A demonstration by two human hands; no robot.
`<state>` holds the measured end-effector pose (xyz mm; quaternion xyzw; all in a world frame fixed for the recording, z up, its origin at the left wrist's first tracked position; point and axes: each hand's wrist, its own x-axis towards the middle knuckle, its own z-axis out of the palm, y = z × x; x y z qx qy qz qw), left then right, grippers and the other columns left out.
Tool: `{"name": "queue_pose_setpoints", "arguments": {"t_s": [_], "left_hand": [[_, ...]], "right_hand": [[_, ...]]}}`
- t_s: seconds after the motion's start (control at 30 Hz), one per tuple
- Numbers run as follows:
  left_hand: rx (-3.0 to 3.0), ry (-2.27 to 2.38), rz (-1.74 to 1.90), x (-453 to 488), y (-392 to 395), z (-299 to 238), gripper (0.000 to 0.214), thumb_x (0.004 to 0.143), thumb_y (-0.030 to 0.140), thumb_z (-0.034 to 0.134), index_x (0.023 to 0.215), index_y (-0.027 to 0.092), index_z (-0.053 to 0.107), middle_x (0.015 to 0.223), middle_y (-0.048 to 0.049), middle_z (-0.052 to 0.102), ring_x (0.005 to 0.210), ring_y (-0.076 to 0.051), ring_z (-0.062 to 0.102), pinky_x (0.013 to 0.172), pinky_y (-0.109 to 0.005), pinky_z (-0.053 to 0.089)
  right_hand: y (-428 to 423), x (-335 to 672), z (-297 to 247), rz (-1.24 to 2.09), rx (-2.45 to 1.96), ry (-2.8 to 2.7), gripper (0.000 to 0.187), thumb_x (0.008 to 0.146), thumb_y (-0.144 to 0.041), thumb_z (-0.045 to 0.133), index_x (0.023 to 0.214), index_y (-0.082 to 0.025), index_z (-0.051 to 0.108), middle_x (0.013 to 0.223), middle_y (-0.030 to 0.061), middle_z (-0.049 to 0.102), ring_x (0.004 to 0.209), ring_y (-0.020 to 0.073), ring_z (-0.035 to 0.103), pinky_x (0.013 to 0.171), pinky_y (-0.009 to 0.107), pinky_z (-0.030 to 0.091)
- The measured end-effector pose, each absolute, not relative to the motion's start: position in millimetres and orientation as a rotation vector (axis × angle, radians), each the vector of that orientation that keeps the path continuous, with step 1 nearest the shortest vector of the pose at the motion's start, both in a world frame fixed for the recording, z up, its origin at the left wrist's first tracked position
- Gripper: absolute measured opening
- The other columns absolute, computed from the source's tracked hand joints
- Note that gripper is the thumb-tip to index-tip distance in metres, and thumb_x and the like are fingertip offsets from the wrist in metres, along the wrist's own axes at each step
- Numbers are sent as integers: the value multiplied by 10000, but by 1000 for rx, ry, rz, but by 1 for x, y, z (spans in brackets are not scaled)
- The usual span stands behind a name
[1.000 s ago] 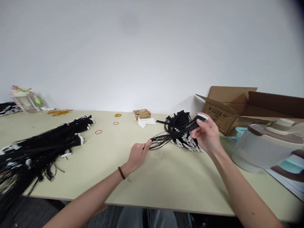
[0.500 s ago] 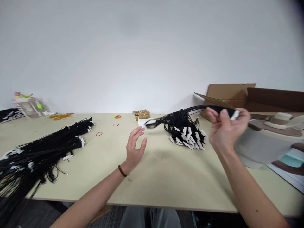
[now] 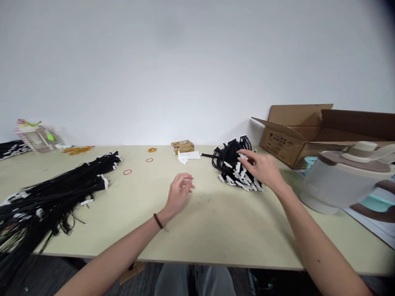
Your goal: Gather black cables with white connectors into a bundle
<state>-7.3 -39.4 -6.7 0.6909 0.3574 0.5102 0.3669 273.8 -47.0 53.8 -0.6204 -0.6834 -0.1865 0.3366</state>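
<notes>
On the right side of the table lies a pile of black cables (image 3: 232, 150) with white plug connectors (image 3: 242, 176) bunched toward the front. My right hand (image 3: 262, 166) is over the right part of this pile, its thumb and fingers apart beside the connectors and nothing gripped between them. Near the middle of the table hovers my left hand (image 3: 180, 191), fingers loosely curled with a gap to the thumb, holding nothing. A larger heap of black cables (image 3: 70, 185) with white connectors spreads along the left side.
An open cardboard box (image 3: 284, 144) stands at the back right, behind a translucent jug (image 3: 333, 183) with a brown handle. A small gold-brown box (image 3: 183, 146) and white paper (image 3: 189, 155) sit at the back. Red rubber bands (image 3: 127, 172) and yellow bands (image 3: 78, 150) lie left.
The cable bundle that my right hand held up is now down at the pile, and that hand has moved left and let go. My left hand has come off the bundle's end and curled slightly.
</notes>
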Motion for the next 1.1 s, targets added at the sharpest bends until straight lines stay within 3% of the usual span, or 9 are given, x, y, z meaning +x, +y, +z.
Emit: {"name": "queue_pose_setpoints", "arguments": {"t_s": [0.13, 0.37, 0.53, 0.7, 0.83, 0.97, 1.1], "left_hand": [[1734, 962, 1301, -9, -39, -5, 207, 808, 326, 456, 887, 153, 540, 1046, -71, 502, 691, -98, 606, 606, -259, 495], [1646, 1240, 1366, -23, -29, 2, 253, 794, 337, 442, 944, 153, 532, 948, -77, 610, 747, -144, 636, 765, -314, 466], [1768, 1531, 1349, -56, -3, 18, 298, 775, 313, 406, 982, 138, 528, 1077, -116, 597, 861, -168, 626, 791, -321, 462], [1995, 1720, 1154, -125, 12, 41, 235, 684, 332, 503, 805, 156, 601, 965, -112, 641, 963, -247, 568, 913, -391, 379], [2103, 1906, 1000, -194, 11, 50, 219, 632, 353, 535, 683, 150, 599, 902, -158, 638, 991, -334, 536, 955, -463, 307], [2277, 2229, 539, -254, 2, 46, 395, 664, 462, 497, 841, 128, 613, 1002, -185, 609, 963, -332, 552, 866, -414, 388], [2428, 2229, 214, -285, -11, 40, 429, 677, 414, 486, 960, 112, 603, 1066, -192, 589, 970, -334, 547, 857, -405, 383]], "right_hand": [[-49, 272, 55, -406, -1602, -1801, 314, 820, -442, 450, 1051, -269, 574, 708, -7, 656, 623, 174, 599, 552, 255, 345], [-46, 281, 56, -79, -1542, -1551, 310, 831, -371, 381, 1046, -214, 539, 517, -23, 583, 582, 186, 600, 635, 286, 391], [-40, 294, 53, -69, -1657, -1438, 269, 777, -333, 420, 930, -197, 595, 536, 9, 603, 614, 213, 602, 642, 313, 395], [-42, 292, 52, -13, -1638, -1495, 322, 787, -402, 447, 973, -199, 615, 525, 7, 617, 565, 194, 579, 603, 292, 384], [-46, 285, 53, -208, -1609, -1533, 421, 833, -512, 374, 853, -217, 673, 588, 30, 633, 558, 179, 553, 579, 280, 354], [-50, 280, 53, -437, -1584, -1529, 464, 861, -494, 334, 790, -199, 685, 592, 48, 620, 552, 170, 532, 542, 269, 317], [-56, 274, 49, -648, -1422, -1460, 419, 877, -413, 337, 827, -164, 670, 731, 86, 663, 642, 179, 569, 591, 286, 346]]}}
